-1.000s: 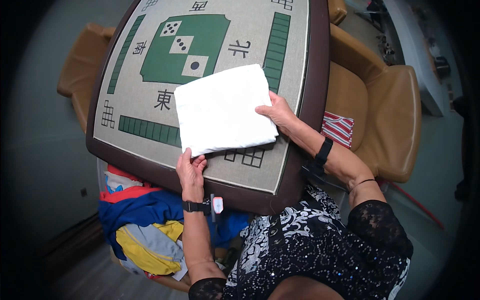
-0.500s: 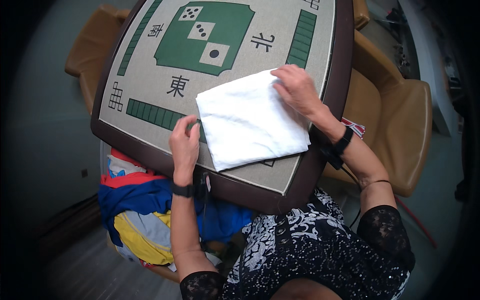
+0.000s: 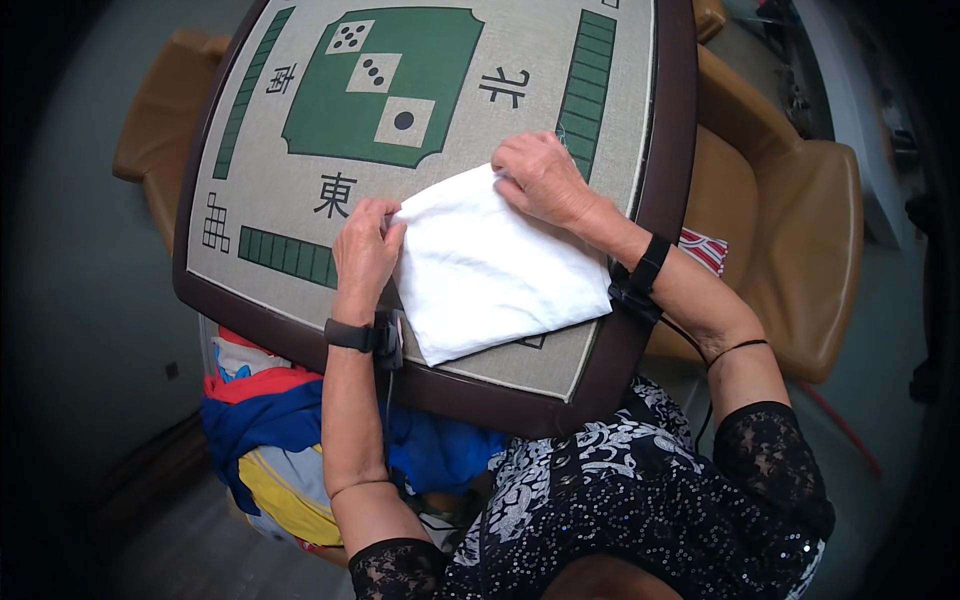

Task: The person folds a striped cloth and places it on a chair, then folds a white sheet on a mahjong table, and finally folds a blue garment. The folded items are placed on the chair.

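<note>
On the desk (image 3: pixel 480 396), at its near side, the left hand (image 3: pixel 366 252) pinches the far-left corner of a white cloth (image 3: pixel 490 275) lying there; rightward, the right hand (image 3: pixel 548 180), fingers curled, pinches its far edge.

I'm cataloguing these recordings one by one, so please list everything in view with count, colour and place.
cloth: 1, white, on the mat
mat: 1, beige and green, on the table
table: 1, dark brown rim, centre
chairs: at least 3, tan, left, right and upper right
striped cloth: 1, red and white, right chair
clothes: several, blue, yellow, red, grey, lower left
counter: 1, pale, upper right
red strip: 1, red, lower right
dark shapes: several, black, far right, unclear
wrist straps: 2, black, one per wrist
top: 1, black and white, bottom
arms: 2, bare below lace sleeves
left grip: 1, bare, cloth's upper left corner
right grip: 1, bare, cloth's upper edge
</note>
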